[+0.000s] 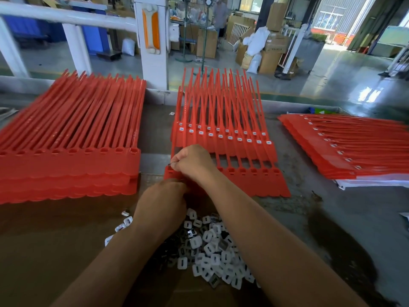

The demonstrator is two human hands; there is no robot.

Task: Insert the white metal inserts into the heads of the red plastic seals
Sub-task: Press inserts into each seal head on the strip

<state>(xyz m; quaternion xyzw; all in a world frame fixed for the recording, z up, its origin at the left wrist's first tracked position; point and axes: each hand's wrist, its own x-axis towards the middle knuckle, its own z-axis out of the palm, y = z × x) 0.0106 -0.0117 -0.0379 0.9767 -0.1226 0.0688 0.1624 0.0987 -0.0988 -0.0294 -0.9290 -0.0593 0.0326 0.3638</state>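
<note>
A strip of joined red plastic seals (254, 178) lies in front of me, its heads open in a row. My right hand (192, 161) pinches a small insert at the leftmost head of that strip. Just below it, my left hand (162, 202) is curled over the strip's near edge; what its fingers hold is hidden. A loose pile of white metal inserts (212, 251) lies between my forearms. Behind the strip, more red seals (221, 134) have white inserts seated in their heads.
A thick stack of red seals with open heads (70, 156) fills the left of the table. Another stack with inserts fitted (345, 147) lies at the right. A white post (152, 41) rises beyond the table's far rim. Brown cardboard (55, 240) covers the near left.
</note>
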